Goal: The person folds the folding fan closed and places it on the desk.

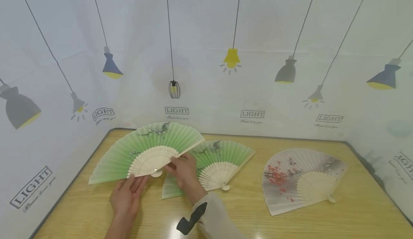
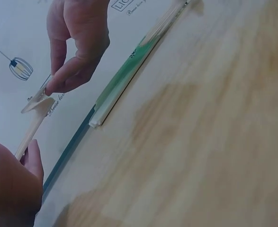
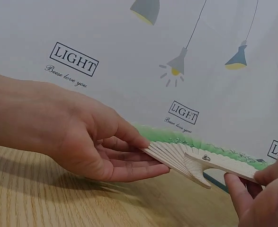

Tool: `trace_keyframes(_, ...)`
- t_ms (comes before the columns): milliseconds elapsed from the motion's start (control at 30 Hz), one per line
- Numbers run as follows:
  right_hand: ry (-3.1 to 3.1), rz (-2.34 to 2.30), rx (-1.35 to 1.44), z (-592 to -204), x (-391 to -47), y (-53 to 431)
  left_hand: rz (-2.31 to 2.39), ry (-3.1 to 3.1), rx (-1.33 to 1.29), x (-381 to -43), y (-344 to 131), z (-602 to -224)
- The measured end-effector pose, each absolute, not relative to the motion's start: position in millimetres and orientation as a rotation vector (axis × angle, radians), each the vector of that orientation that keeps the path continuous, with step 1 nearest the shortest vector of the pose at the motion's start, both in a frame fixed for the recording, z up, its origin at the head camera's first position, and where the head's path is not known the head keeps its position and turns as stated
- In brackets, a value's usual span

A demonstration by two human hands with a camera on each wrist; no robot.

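Note:
A green folding fan (image 1: pixel 113 153), spread wide with pale wooden ribs and a dark branch print, is held up off the table, tilted. My left hand (image 1: pixel 126 197) pinches its left edge near the pivot, thumb above and fingers underneath, as the left hand (image 3: pixel 91 135) in the right wrist view shows. On the opposite edge, my right hand (image 1: pixel 184 171) pinches the outer rib between thumb and fingers. Behind the right hand, a second green fan (image 1: pixel 230 156) lies spread on the table, partly covered by the held fan and the hand.
To the right, a grey-white fan (image 1: pixel 303 178) with red blossoms lies spread on the wooden table (image 1: pixel 242 214). Pale walls (image 1: pixel 206 74) printed with lamps and "LIGHT" lettering stand around the table's back and sides. A dark strap (image 1: pixel 191 219) crosses the right sleeve.

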State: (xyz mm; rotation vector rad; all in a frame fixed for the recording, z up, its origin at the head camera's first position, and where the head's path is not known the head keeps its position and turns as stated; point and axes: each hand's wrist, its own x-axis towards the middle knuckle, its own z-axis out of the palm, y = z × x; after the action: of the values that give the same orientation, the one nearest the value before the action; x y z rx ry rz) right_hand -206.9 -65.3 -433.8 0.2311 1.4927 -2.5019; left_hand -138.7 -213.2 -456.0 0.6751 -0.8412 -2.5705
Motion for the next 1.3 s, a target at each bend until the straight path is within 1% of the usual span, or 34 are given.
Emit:
trace_keyframes(267,1.520,-2.575,0.268,-434,-203,-47,-2.588,-0.746,0.687,-149,-197,-453)
trace_keyframes(800,1.634,-2.734,0.276,-443,-188,-7,-2.621,-0.973,0.628,-161,-160,-445)
trace_keyframes(1100,1.792,-2.737,0.239,-451,-181,14,-2.649,-1.168,0.574,-168,-144,-450)
trace_keyframes(1300,1.818,-2.712,0.288,-455,-176,35,-2.688,-1.187,0.546,-172,-128,-455)
